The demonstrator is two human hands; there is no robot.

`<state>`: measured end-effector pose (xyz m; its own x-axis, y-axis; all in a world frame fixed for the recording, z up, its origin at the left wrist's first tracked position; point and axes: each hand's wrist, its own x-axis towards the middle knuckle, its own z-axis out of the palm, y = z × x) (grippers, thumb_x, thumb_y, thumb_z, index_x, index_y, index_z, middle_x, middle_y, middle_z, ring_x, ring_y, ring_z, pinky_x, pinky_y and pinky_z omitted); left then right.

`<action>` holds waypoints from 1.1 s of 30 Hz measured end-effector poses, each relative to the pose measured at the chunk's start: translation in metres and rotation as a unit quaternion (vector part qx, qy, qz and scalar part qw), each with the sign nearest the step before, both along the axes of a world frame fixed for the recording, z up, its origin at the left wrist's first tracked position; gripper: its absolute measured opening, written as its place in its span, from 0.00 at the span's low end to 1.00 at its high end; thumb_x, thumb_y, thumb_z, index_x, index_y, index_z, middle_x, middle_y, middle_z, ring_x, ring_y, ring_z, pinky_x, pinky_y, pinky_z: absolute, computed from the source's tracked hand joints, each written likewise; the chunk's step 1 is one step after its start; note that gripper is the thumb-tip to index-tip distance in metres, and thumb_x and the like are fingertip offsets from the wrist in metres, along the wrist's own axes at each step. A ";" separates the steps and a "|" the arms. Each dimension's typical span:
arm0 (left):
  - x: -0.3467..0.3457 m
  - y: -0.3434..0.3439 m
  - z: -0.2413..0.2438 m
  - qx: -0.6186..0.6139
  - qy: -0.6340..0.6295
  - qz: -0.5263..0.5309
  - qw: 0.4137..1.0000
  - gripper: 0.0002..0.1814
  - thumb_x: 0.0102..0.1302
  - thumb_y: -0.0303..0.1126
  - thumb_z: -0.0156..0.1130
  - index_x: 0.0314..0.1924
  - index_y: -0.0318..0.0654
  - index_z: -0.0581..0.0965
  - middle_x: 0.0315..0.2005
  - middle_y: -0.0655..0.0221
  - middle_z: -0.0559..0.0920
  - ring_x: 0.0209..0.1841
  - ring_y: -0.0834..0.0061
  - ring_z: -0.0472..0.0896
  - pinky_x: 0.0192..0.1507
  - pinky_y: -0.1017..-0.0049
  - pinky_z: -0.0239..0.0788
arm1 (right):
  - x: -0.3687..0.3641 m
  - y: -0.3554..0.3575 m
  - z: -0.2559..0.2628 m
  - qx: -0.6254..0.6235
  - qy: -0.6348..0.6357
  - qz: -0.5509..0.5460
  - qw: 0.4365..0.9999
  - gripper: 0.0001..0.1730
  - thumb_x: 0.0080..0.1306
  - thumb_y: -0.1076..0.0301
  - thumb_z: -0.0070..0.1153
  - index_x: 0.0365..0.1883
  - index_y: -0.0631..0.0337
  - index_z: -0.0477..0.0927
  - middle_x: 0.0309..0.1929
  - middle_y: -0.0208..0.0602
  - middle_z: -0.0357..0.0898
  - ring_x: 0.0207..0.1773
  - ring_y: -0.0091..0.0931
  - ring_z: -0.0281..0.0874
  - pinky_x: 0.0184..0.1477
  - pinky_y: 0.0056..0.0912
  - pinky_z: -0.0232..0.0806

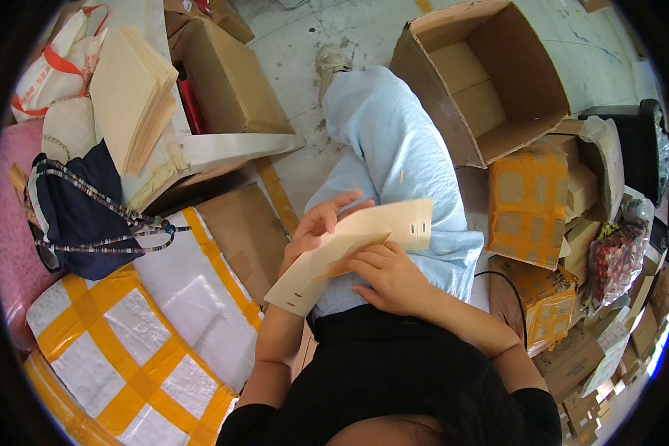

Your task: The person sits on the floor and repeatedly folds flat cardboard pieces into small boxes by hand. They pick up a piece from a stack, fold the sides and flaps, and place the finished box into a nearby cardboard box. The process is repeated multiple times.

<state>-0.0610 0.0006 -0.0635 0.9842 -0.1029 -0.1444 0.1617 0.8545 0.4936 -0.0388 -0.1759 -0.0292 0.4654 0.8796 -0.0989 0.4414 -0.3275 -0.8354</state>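
A cream-coloured folded card sheet (306, 273) with small slots near both ends lies across my hands above my lap. My left hand (323, 220) is behind its upper left edge, thumb and fingers raised around it; part of the hand is hidden by the card. My right hand (393, 276) touches the card's lower middle, fingertips at a yellowish-brown inner flap or piece (362, 253). Whether that piece is separate from the card cannot be told. To the left, a stack of similar cream card sheets (131, 95) rests on a white surface.
A large open cardboard box (479, 83) stands ahead on the right, above taped cartons (527, 206). White parcels with yellow tape (139, 318) lie at left, near a dark blue bag (83, 212) with beaded handles. Another cardboard box (240, 78) stands beyond the white surface.
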 end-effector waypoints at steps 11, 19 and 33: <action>0.000 0.008 -0.016 -0.095 0.107 0.038 0.989 0.07 0.55 0.33 0.50 0.32 0.38 0.69 0.56 0.57 0.66 0.60 0.54 0.63 0.59 0.53 0.57 | 0.004 0.007 0.004 -0.013 -0.007 0.027 1.000 0.33 0.50 0.66 0.59 0.55 0.60 0.65 0.56 0.38 0.66 0.49 0.34 0.67 0.52 0.38 0.59; -0.003 0.019 -0.027 -0.121 0.124 0.000 0.985 0.07 0.58 0.32 0.49 0.35 0.40 0.68 0.55 0.60 0.67 0.58 0.58 0.64 0.57 0.61 0.61 | 0.006 0.006 0.005 -0.022 -0.005 0.010 1.000 0.34 0.50 0.65 0.61 0.55 0.62 0.63 0.57 0.51 0.60 0.52 0.45 0.64 0.53 0.41 0.58; -0.002 -0.012 -0.019 0.031 0.020 -0.037 0.999 0.38 0.45 0.49 0.72 0.49 0.50 0.57 0.45 0.67 0.69 0.50 0.72 0.70 0.48 0.75 0.66 | 0.012 0.019 0.012 -0.115 -0.031 -0.028 0.993 0.21 0.48 0.55 0.60 0.39 0.54 0.74 0.42 0.40 0.70 0.48 0.39 0.66 0.50 0.44 0.55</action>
